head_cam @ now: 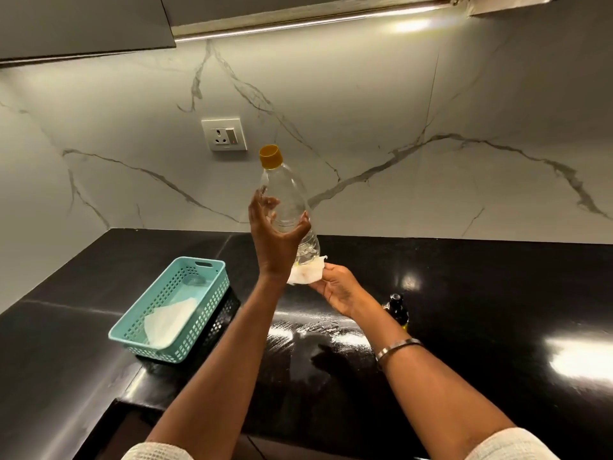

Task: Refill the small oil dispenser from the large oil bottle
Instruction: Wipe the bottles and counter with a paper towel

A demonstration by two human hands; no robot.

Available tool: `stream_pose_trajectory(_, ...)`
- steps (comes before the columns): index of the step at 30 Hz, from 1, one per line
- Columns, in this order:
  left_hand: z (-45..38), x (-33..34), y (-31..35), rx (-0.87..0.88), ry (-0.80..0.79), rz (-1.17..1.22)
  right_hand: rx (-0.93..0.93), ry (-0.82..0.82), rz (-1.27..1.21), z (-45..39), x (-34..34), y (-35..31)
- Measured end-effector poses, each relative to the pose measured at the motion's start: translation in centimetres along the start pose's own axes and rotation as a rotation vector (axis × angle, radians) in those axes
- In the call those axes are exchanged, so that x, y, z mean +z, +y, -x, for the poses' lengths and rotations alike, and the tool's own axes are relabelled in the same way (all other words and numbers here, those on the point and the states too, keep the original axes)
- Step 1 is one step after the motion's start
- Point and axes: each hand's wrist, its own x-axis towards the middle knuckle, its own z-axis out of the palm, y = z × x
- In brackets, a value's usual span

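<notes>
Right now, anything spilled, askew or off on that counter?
Yes. Streaky smears shine on the black countertop in front of the person, beside the small dark dispenser; they look like wiped oil residue. The left hand holds the capped, nearly empty large bottle aloft while the right hand presses a tissue under its base.

Two bare forearms rise from the bottom of the frame. Each upper arm ends in a short white sleeve (510, 446) of waffle-textured cloth, one at lower left, one at lower right. The right wrist, right of centre, wears a thin plain metal bangle (396, 349), silver-grey and slightly tilted
</notes>
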Motion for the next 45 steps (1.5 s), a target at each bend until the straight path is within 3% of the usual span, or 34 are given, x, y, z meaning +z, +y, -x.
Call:
stream_pose_trajectory(4,0.4,0.1,0.0,0.055,0.016,-0.128,-0.117,0.141,0.076,-0.6,0.9,0.0)
stream_pose_trajectory(13,1.3,0.3,-0.4,0.019,0.039,-0.192,-0.466,0.214,0.413,-1.0,1.8,1.6)
stream_pose_trajectory(16,1.0,0.1,-0.5,-0.011,0.032,-0.161,-0.52,0.163,0.458,-1.0,1.8,2.0)
stream_pose_trajectory(23,0.0,-0.9,-0.7,-0.058,-0.217,-0.006,-0.374,0.16,0.384,-0.7,1.0,0.7)
stream_pose_trajectory(27,-0.1,-0.9,-0.3,-0.076,-0.295,0.057,-0.185,0.186,0.29,-1.4,0.0,0.3)
stream_pose_trajectory(34,-0.6,-0.7,0.1,-0.068,-0.252,0.129,-0.03,0.144,-0.1,-1.0,-0.7,0.8)
stream_pose_trajectory(41,-0.4,-0.5,-1.1,0.029,-0.116,0.06,0.033,0.105,-0.084,-0.1,-0.8,0.8)
stream_pose_trajectory(45,-0.4,-0.5,-1.3,0.045,-0.102,0.052,-0.007,0.146,-0.206,-0.2,-1.3,0.8)
